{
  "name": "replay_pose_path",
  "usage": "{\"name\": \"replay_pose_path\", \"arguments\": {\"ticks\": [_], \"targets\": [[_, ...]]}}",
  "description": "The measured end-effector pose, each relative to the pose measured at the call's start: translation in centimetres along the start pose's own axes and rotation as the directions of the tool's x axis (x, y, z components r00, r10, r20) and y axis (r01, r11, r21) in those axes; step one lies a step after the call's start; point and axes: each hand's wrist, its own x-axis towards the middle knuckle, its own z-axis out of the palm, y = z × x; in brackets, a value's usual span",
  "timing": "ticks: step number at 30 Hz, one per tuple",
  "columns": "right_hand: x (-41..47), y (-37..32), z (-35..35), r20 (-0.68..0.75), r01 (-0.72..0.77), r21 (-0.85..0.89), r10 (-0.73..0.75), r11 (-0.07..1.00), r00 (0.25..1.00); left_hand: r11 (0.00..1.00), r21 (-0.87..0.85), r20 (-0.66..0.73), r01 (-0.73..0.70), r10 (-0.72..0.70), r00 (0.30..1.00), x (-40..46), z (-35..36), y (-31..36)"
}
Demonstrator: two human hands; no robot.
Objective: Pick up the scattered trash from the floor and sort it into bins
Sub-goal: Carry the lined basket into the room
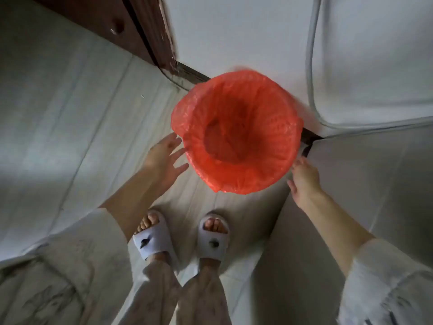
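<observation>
Pale floor (pixel 70 113), red-lined bin (pixel 236 130) in white-walled corner, brown door (pixel 145 26)

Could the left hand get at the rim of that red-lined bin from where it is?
Probably yes. The left hand is open, fingers spread, right beside the bin and its red liner rim, with only bare floor between them. Whether the fingertips already touch is unclear.

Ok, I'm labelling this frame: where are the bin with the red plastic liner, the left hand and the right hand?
Bin with red plastic liner (pixel 236 181): head view, near rim of liner.
Left hand (pixel 164 158): head view, palm.
Right hand (pixel 304 179): head view, back of hand.
</observation>
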Motion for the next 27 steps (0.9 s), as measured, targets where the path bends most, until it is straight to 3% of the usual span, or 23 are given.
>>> {"name": "replay_pose_path", "arguments": {"ticks": [4,13,19,27], "targets": [[1.4,-0.8,0.0,0.082,-0.073,0.067,0.068,0.995,0.994,0.989,0.149,0.014,0.013,-0.015,1.000,1.4,0.8,0.4],[-3.2,-2.2,-0.1,0.158,-0.189,-0.031,0.192,0.981,0.969,0.954,0.269,-0.043,0.134,-0.127,0.991,-1.4,-2.1,2.8],[-12.1,-4.0,0.2,0.267,-0.259,-0.159,0.294,0.953,0.918,0.948,0.209,-0.099,0.239,-0.223,0.970,-9.5,-9.2,4.3],[-29.4,-10.0,0.5,0.411,-0.232,-0.224,0.308,0.946,0.858,0.977,0.144,-0.214,0.159,-0.126,0.969,-26.9,-16.1,11.4]]}}
